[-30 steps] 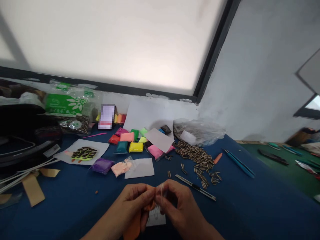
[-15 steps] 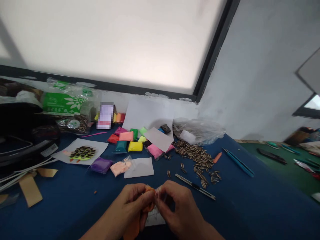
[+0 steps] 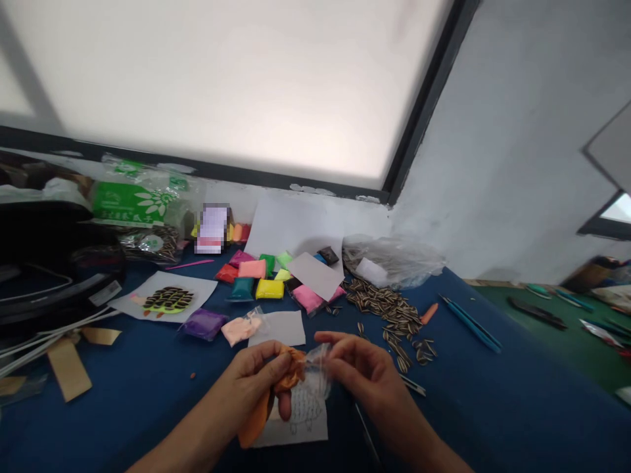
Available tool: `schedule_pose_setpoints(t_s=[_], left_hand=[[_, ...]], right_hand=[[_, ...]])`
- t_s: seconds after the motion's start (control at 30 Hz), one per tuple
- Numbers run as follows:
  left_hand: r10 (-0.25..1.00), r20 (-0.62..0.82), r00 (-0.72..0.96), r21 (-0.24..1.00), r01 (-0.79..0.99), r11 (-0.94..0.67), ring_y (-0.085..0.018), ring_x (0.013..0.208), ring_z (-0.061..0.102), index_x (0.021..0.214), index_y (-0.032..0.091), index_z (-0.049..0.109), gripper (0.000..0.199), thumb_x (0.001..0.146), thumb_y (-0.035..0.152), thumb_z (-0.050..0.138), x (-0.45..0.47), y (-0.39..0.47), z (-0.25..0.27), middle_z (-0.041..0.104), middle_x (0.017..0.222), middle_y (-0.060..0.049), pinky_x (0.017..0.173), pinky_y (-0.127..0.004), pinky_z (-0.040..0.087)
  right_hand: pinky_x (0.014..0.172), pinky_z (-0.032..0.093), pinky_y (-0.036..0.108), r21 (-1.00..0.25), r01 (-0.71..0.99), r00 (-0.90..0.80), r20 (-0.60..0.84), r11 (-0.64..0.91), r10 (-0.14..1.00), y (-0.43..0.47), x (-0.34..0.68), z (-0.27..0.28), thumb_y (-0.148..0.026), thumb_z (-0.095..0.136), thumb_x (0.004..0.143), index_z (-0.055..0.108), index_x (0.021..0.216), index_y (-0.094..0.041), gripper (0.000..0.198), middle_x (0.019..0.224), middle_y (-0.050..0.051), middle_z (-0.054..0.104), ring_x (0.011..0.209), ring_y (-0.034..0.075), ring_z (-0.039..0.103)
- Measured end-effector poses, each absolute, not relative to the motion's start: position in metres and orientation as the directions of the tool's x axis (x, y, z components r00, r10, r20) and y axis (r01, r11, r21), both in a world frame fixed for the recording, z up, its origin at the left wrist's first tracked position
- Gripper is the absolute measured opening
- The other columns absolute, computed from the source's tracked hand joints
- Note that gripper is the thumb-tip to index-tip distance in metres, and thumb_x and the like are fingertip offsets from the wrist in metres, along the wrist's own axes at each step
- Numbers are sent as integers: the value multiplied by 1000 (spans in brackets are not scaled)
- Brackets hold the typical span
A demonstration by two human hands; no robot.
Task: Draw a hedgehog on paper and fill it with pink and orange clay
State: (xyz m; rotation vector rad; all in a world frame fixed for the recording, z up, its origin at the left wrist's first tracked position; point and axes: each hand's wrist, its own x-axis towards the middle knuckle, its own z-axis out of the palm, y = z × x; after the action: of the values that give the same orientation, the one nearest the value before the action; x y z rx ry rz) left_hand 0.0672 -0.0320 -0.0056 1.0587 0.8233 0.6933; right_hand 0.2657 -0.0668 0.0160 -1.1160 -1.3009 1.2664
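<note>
My left hand (image 3: 256, 371) is closed around an orange clay packet (image 3: 292, 373), whose lower part hangs below the fingers. Clear plastic (image 3: 318, 364) sticks out from the packet's right end. At that plastic, my right hand (image 3: 369, 371) pinches with thumb and fingers, one finger stretched out above. Under both hands lies a white paper (image 3: 310, 427) with a pencil drawing of a rounded, scaly body on short legs. My right hand partly covers a utility knife (image 3: 414, 385).
Striped sunflower seeds (image 3: 379, 305) lie heaped to the right, near blue tweezers (image 3: 470, 322). Several coloured clay packets (image 3: 269, 289) sit behind my hands. On the left is a paper (image 3: 197, 289) bearing a seed-covered hedgehog-like figure. A green seed bag (image 3: 131, 203) stands at the back.
My right hand has moved right and slightly up, away from the left, stretching the clear plastic between them. More of the drawing now shows underneath, and less of the utility knife.
</note>
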Motion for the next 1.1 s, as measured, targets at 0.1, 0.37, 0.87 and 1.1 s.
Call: schedule_pose_setpoints(t_s=[0.1, 0.37, 0.87, 1.1], left_hand=[[835, -205, 511, 927, -173, 334, -13, 59, 63, 73, 18, 59, 56, 70, 70, 78, 67, -32, -3, 60, 68, 4, 62, -24, 44], [846, -212, 489, 931, -163, 327, -15, 66, 64, 80, 18, 64, 52, 72, 68, 77, 66, -33, 0, 63, 73, 2, 66, -24, 44], [852, -213, 478, 950, -102, 294, -22, 81, 68, 94, 19, 73, 49, 73, 63, 78, 64, -30, -10, 76, 73, -3, 82, -29, 46], [844, -202, 497, 961, -63, 268, -21, 81, 65, 82, 19, 72, 42, 75, 61, 77, 67, -34, -7, 74, 74, -2, 82, -28, 46]], right_hand=[[73, 52, 28, -991, -129, -27, -43, -46, 999, -62, 270, 18, -49, 80, 82, 68, 77, -19, 32, 93, 6, 74, 80, 17, 66], [50, 45, 20, -966, -201, -45, -159, -165, 986, -60, 269, 17, -63, 79, 76, 56, 65, -17, 52, 71, 1, 67, 52, 8, 54], [46, 34, 24, -985, 167, -50, -48, -39, 998, -64, 270, 20, -52, 70, 83, 75, 90, -16, 37, 56, -5, 48, 47, 10, 43], [55, 34, 27, -957, 287, -80, 22, 45, 997, -64, 272, 11, -35, 63, 85, 78, 92, -17, 24, 69, -1, 53, 59, 14, 44]])
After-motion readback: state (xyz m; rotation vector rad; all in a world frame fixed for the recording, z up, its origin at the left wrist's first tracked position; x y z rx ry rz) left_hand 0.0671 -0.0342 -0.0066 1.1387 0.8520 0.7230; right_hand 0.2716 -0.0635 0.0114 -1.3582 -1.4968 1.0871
